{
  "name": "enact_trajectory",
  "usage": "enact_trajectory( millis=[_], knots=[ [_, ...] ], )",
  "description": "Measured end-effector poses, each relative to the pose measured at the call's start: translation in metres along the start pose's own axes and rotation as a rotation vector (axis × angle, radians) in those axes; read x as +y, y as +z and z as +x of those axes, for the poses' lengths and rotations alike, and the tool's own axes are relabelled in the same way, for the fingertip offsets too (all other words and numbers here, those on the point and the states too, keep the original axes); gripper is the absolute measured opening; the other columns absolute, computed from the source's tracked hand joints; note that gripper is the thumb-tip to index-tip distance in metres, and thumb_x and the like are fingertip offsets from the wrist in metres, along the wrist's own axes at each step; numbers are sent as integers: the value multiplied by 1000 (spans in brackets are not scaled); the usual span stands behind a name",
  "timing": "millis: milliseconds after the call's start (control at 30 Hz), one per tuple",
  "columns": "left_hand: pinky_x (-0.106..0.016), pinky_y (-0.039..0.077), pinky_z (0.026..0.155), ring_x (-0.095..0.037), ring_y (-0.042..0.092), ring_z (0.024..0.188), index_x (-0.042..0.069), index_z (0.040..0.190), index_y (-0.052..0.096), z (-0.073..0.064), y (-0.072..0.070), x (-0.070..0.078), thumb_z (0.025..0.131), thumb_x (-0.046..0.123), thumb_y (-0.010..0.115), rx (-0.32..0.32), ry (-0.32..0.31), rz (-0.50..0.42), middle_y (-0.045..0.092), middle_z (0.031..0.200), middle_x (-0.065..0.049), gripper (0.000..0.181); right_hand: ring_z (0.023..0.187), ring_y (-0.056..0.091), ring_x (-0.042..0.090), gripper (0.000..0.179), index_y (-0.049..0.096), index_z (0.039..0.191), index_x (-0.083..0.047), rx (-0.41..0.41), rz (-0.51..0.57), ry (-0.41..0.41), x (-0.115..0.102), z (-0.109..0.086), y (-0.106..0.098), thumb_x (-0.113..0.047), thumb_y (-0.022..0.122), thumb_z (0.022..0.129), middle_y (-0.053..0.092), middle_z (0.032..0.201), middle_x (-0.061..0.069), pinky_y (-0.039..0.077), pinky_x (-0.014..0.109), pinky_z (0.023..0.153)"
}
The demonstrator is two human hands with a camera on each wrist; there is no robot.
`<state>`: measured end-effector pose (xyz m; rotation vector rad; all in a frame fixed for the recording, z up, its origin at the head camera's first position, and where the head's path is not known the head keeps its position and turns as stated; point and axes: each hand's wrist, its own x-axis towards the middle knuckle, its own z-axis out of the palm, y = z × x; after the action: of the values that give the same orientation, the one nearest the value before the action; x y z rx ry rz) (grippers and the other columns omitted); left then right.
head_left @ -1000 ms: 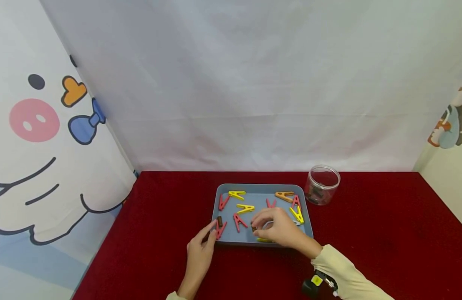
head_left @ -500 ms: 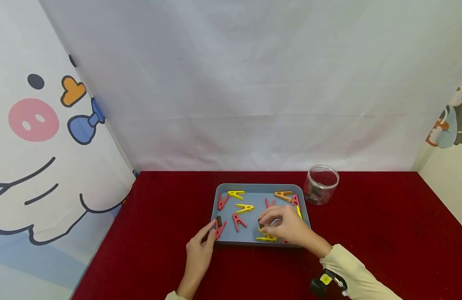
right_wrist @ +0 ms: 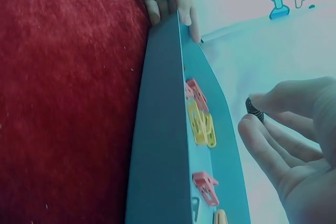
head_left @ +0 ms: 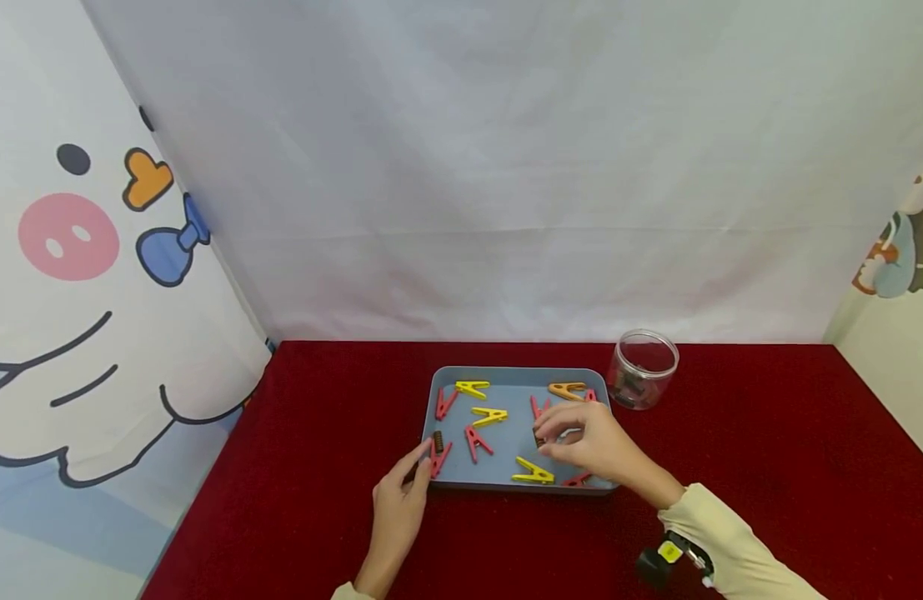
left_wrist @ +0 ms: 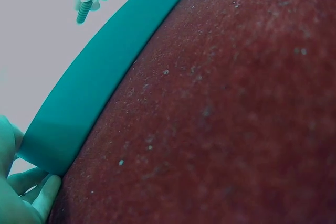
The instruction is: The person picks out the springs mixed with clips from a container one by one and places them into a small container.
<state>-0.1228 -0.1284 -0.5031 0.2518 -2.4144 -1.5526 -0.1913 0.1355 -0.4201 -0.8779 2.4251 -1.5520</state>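
Note:
Above the right half of the grey-blue tray point(head_left: 517, 380), my right hand point(head_left: 592, 442) pinches a small dark coil spring point(head_left: 539, 438) between thumb and fingers. The right wrist view shows the spring point(right_wrist: 254, 109) tilted at the fingertips, clear of the tray wall. My left hand point(head_left: 399, 504) grips the tray's near left corner, fingers and thumb on either side of the wall point(left_wrist: 97, 85) in the left wrist view. Beside those fingers, another dark spring point(head_left: 438, 442) lies in the tray next to a red clip point(head_left: 440, 460).
Several clips lie scattered in the tray, among them a yellow clip point(head_left: 534, 472) near the front and an orange clip point(head_left: 567, 390) at the back. A clear round jar point(head_left: 644, 375) with dark pieces inside stands right of the tray, on a red cloth point(head_left: 341, 417).
My right hand has moved right and slightly back with the spring, uncovering the yellow clip at the tray's front and covering clips on the right. The left hand keeps its place on the tray corner.

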Motion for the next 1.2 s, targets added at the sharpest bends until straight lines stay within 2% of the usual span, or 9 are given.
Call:
enact_trajectory(
  millis=[167, 233, 467, 733, 833, 933, 1000, 1100, 1200],
  knots=[
    [-20, 29, 35, 0, 23, 34, 24, 119, 56, -1, -1, -1, 89, 31, 51, -10, 16, -20, 60, 96, -2, 31, 88, 58, 25, 11, 69, 80, -9, 8, -11, 9, -14, -3, -10, -1, 70, 72, 62, 95, 14, 51, 30, 68],
    [-20, 29, 35, 0, 22, 33, 24, 119, 56, -1, -1, 0, 89, 30, 51, -8, 23, -22, 60, 94, -3, 31, 89, 57, 25, 10, 68, 80, -8, 8, -19, 13, -16, -4, -13, -1, 69, 72, 62, 95, 14, 51, 29, 67],
    [-20, 29, 35, 0, 23, 33, 24, 120, 56, 0, 0, 0, 90, 28, 51, -4, 20, -14, 60, 95, -1, 31, 88, 57, 26, 10, 68, 81, -2, 34, -46, 13, -15, -5, -22, 1, 69, 71, 61, 95, 14, 51, 32, 67],
    [-21, 34, 39, -1, 27, 37, 24, 120, 56, -1, 1, -2, 90, 29, 50, -2, 20, -5, 57, 112, 3, 31, 88, 57, 25, 13, 68, 80, -7, 60, -65, 5, -11, -4, -33, 0, 71, 70, 62, 94, 13, 51, 31, 67],
    [-21, 36, 41, -2, 32, 39, 24, 119, 56, -1, 0, -2, 90, 28, 51, 11, 33, 1, 56, 113, 3, 30, 87, 57, 24, 13, 68, 81, -8, 71, -85, 4, -11, -4, -36, -1, 71, 70, 62, 94, 12, 51, 33, 67],
    [-20, 40, 46, -3, 42, 46, 23, 118, 57, -1, 1, -2, 89, 27, 51, 21, 44, 0, 56, 115, 3, 30, 86, 57, 22, 12, 69, 81, -9, 83, -121, 11, -11, -4, -39, -4, 72, 71, 62, 94, 10, 50, 32, 68],
    [-20, 39, 45, -4, 40, 44, 23, 118, 57, -1, 1, -1, 89, 26, 51, 19, 41, -3, 56, 115, 2, 29, 86, 57, 21, 11, 69, 81, -9, 87, -142, 15, -11, -4, -41, -4, 71, 71, 62, 94, 9, 50, 30, 67],
    [-20, 40, 48, -4, 44, 49, 23, 118, 57, -2, 1, 0, 90, 27, 51, 16, 35, -2, 56, 116, 3, 29, 85, 57, 22, 11, 69, 81, -7, 87, -139, 12, -10, -4, -44, -3, 71, 71, 62, 95, 12, 50, 31, 67],
    [-20, 41, 49, -6, 46, 51, 24, 118, 57, -2, 2, 0, 90, 27, 51, 16, 34, 0, 55, 116, 3, 29, 85, 58, 21, 11, 69, 81, -7, 87, -122, -1, 1, -3, -47, -5, 72, 71, 62, 96, 11, 51, 33, 67]
  ],
)
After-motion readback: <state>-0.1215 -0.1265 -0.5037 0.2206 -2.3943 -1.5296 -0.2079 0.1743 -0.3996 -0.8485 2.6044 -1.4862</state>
